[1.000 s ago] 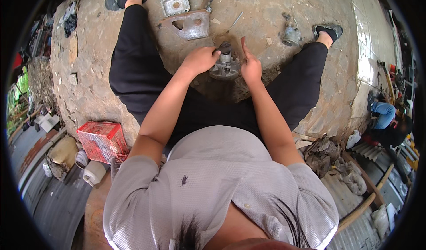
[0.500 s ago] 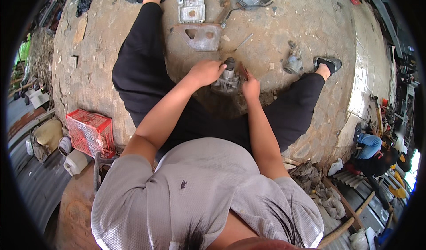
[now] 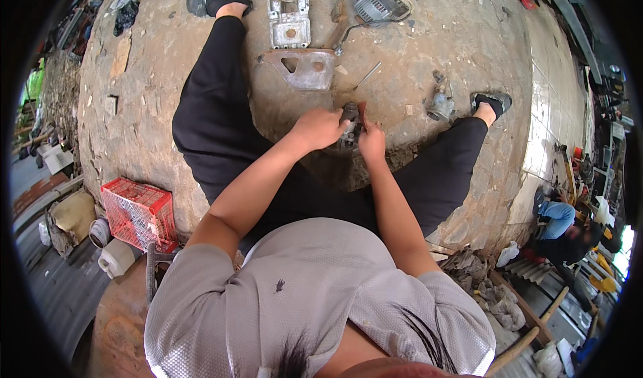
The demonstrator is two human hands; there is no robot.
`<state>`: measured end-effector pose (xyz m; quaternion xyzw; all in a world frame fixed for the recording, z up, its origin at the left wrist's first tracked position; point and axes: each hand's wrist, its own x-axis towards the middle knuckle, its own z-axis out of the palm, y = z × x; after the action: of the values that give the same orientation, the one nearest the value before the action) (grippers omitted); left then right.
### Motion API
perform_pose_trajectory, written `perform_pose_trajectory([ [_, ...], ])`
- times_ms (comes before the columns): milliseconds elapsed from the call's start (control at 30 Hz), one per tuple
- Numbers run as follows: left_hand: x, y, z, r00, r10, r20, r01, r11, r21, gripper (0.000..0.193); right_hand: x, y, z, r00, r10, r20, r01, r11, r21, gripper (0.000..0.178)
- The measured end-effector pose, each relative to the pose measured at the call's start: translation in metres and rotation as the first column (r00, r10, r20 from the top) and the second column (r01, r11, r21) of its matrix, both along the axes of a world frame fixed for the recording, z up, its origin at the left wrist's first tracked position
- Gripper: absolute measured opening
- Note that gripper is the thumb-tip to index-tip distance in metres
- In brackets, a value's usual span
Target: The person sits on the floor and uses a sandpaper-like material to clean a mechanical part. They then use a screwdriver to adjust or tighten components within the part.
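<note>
1. The upright metal part stands on the floor, between the person's legs and just ahead of the dark trousers.
2. The left hand is at the left side of this part, fingertips at its dark top; it hides some of the body, so I cannot tell how firmly it grips.
3. The right hand is closed on a flat reddish-brown strip, held upright just beside the part's right side; whether strip and part touch is unclear. The hands are near each other but apart.
4. Beyond the part lies a thin rod, slanting, and left of it a grey plate with a triangular hole. These are the nearest obstacles ahead.
5. Past the plate sit a silver casting and, to its right, a ribbed grey housing with a dark cable.
6. A small metal fitting lies near the right foot, inside the leg.
7. Behind on the left, a red crate stands near a whitish jug.
8. Behind on the right are crumpled bags and wooden poles; farther right, another person in blue trousers is low down among clutter.
</note>
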<state>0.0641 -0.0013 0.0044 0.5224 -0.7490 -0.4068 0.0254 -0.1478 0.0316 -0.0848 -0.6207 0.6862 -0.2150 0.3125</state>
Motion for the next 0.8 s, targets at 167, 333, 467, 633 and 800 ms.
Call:
perform_pose_trajectory([
  [167, -0.006, 0.008, 0.009, 0.998, -0.029, 0.047, 0.027, 0.999, 0.037, 0.059, 0.004, 0.001, 0.021, 0.990, 0.082, 0.116, -0.038, 0.940, -0.339, 0.070],
  [333, -0.008, 0.010, 0.008, 0.997, -0.071, 0.006, 0.071, 0.997, 0.008, 0.062, -0.010, 0.007, 0.000, 0.998, -0.065, 0.028, 0.065, 0.998, -0.007, 0.068],
  [467, 0.000, 0.005, -0.003, 0.997, -0.072, -0.034, 0.073, 0.997, 0.002, 0.061, -0.004, 0.009, 0.016, 0.992, -0.026, 0.126, 0.036, 0.997, -0.075, 0.063],
  [633, 0.005, -0.001, 0.000, 0.993, -0.109, -0.039, 0.111, 0.993, 0.031, 0.060, -0.004, 0.007, 0.026, 0.950, -0.184, 0.250, 0.192, 0.981, -0.006, 0.057],
  [800, 0.001, -0.002, -0.003, 0.988, -0.154, -0.034, 0.152, 0.988, -0.035, 0.059, -0.014, 0.010, 0.008, 0.979, -0.116, 0.166, 0.098, 0.989, 0.111, 0.057],
])
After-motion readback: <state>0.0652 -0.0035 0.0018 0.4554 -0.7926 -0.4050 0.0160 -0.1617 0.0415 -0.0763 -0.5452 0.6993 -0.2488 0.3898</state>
